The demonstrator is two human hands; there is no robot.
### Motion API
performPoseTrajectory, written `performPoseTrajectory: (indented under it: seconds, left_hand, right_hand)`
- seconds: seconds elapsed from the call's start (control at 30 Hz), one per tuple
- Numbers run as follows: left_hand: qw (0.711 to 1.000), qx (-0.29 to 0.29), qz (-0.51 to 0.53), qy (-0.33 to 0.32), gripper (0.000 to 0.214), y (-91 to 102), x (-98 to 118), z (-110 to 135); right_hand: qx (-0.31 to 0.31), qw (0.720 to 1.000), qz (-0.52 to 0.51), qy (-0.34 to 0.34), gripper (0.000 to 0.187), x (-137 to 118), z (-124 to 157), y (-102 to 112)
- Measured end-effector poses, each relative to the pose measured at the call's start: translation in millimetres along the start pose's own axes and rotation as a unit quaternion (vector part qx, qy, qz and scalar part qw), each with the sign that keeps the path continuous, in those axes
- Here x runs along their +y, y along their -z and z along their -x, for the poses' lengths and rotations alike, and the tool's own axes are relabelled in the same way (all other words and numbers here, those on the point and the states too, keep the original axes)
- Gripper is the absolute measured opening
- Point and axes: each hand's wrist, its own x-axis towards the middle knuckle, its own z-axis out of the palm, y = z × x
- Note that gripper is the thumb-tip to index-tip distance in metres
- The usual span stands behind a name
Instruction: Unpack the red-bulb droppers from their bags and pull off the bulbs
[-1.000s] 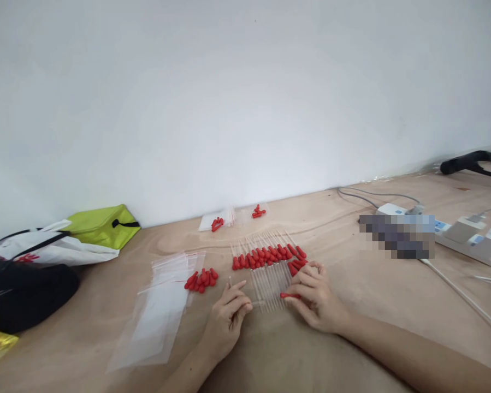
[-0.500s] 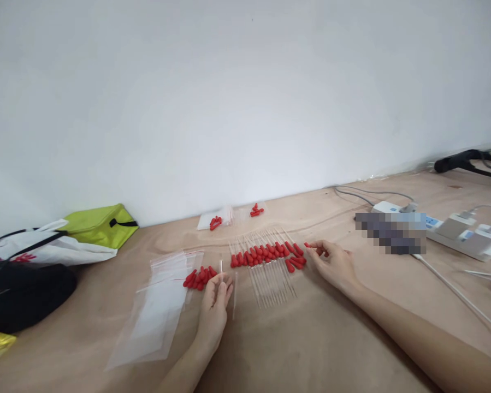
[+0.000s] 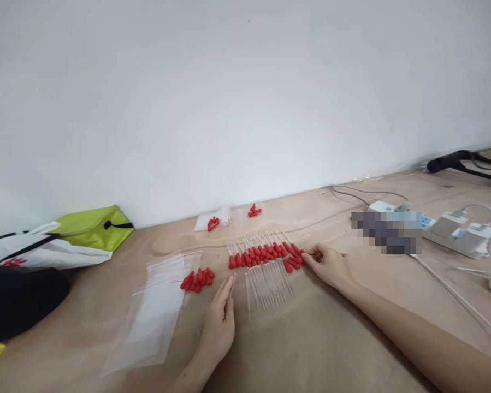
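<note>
My left hand [image 3: 220,322] is low in front of the left end of the row, its fingers closed with a thin glass dropper tube [image 3: 234,281] along the thumb side. My right hand [image 3: 327,265] is at the row's right end, thumb and forefinger pinched on a small red rubber bulb [image 3: 303,252], mostly hidden by the fingertips. Between the hands lie several droppers in two facing rows, their red bulbs [image 3: 265,252] meeting in the middle. Clear tubes [image 3: 270,286] point toward me and others point to the wall. One tube [image 3: 248,297] lies at the left edge of the near row.
Loose red bulbs [image 3: 198,279] lie beside clear zip bags [image 3: 151,322] on the left. Two small bags with red pieces [image 3: 213,222] are near the wall. A power strip [image 3: 454,234] with cables stands right; a green bag [image 3: 93,229] and a black cap [image 3: 24,300] lie far left.
My left hand has shifted right and turned, lowering the tube it held upright. A loose tube now lies closer to the near row. My right hand has moved its bulb slightly left, against the others.
</note>
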Motion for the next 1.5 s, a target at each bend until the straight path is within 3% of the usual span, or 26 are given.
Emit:
performPoseTrajectory:
  seconds: [0.17,0.27,0.33,0.4,0.53,0.7,0.87,0.97,1.13,1.37,1.5]
  left_hand:
    - [0.994,-0.070,0.075,0.042,0.053,-4.4,9.7,-0.3]
    - [0.975,-0.184,0.115,0.052,0.077,12.2,13.4,-2.2]
    - [0.958,-0.272,0.080,0.032,0.091,28.9,14.5,-5.1]
    - [0.953,-0.302,0.004,0.021,0.097,43.2,16.6,-8.6]
    - [0.954,-0.266,-0.141,-0.004,0.092,51.3,30.5,-12.5]
    - [0.954,-0.223,-0.195,-0.033,0.076,37.6,47.3,-9.9]
    - [0.965,-0.165,-0.188,-0.079,0.071,25.9,35.9,-8.9]
    - [0.963,-0.164,-0.192,-0.097,0.075,24.2,29.2,-9.1]
    - [0.959,-0.172,-0.202,-0.096,0.076,24.6,27.2,-7.6]
    - [0.957,-0.124,-0.226,-0.134,0.069,23.3,24.6,-5.4]
    - [0.950,-0.078,-0.246,-0.173,0.065,21.5,15.9,-5.5]
  right_hand:
    - [-0.017,1.000,0.022,0.007,0.036,-1.3,0.5,1.2]
    - [-0.036,0.998,0.039,-0.024,0.034,-2.1,-3.8,4.8]
    - [-0.055,0.996,0.043,-0.054,0.031,-3.4,-11.1,7.2]
    - [-0.083,0.993,0.046,-0.075,0.029,-5.5,-21.6,8.6]
    - [-0.121,0.989,0.048,-0.074,0.031,-10.1,-43.7,7.2]
    - [-0.159,0.985,0.030,-0.060,0.037,-10.0,-58.3,1.8]
    - [-0.185,0.981,-0.007,-0.053,0.037,-6.8,-61.0,-5.5]
    - [-0.188,0.980,-0.027,-0.053,0.034,-5.2,-61.6,-10.1]
    - [-0.165,0.984,-0.051,-0.051,0.033,-2.9,-60.7,-13.1]
    - [-0.098,0.993,-0.071,-0.010,0.034,-9.8,-54.7,-8.6]
    - [-0.038,0.993,-0.088,0.075,0.026,-25.3,-39.4,-4.8]
